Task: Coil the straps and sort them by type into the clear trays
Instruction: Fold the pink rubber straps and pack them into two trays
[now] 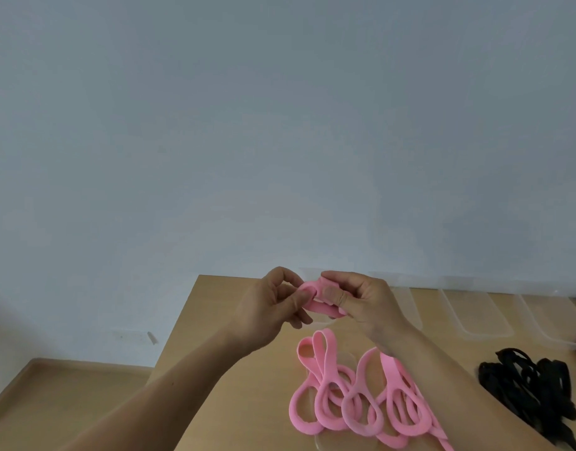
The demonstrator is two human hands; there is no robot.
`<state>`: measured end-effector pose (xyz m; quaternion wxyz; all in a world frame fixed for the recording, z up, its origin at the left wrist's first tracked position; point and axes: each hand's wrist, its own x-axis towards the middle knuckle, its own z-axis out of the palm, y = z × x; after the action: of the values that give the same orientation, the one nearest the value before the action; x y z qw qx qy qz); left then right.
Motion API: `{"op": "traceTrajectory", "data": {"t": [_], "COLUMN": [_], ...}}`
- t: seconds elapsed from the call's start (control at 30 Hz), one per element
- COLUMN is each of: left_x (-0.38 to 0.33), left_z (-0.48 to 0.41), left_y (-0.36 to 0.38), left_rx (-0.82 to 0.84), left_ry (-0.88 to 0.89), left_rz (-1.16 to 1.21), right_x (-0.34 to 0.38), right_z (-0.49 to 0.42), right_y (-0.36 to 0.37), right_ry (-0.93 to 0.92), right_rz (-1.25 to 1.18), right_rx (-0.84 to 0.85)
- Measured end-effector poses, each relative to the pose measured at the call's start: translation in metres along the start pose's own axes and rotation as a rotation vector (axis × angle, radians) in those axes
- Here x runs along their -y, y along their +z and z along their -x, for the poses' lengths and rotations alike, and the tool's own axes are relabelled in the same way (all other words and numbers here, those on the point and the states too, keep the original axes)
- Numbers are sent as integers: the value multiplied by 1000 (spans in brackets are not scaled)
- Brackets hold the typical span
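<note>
Both hands pinch a small pink coil in the air above the bench
The left hand (273, 307) and right hand (368, 304) are clamped on the half-wound pink strap (315, 302), over the loose pink straps (361, 398); if a thumb eases, the springy band would likely unwind or drop into that pile and tangle. Clear trays (481, 333) sit at the back of the light wooden bench (254, 418), black straps (534, 385) to the right, a pale blue-grey wall behind

Pink strap (324, 310), bunched, above loose pink straps (387, 369).
</note>
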<state>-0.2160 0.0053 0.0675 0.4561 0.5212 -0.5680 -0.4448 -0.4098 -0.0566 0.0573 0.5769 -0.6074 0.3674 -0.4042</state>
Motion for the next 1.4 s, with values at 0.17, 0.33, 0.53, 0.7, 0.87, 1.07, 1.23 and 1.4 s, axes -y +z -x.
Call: {"op": "traceTrajectory", "data": {"t": [0.17,0.33,0.53,0.7,0.87,1.07,1.23,1.4], "left_x": [11,26,54,79,112,134,144,150], "left_z": [-1,-8,-22,-64,-121,-173,-199,-202], "left_y": [14,17,11,-8,-22,-39,-41,-32], "left_rx": [-122,2,51,28,187,259,375,264], "left_ry": [113,76,-57,-174,-262,-529,-631,-639], "left_rz": [-456,-579,-585,-375,-272,110,227,239], "right_x": [-9,-26,-53,-72,-93,-110,-126,-143], "right_z": [-4,-10,-38,-76,-121,-152,-162,-162], "right_y": [-9,-17,-14,-5,-11,-17,-18,-22], "right_ry": [41,78,187,208,291,259,226,77], "right_rz": [-26,28,152,298,388,380,429,748], "right_rx": [10,92,229,196,111,77,59,128]}}
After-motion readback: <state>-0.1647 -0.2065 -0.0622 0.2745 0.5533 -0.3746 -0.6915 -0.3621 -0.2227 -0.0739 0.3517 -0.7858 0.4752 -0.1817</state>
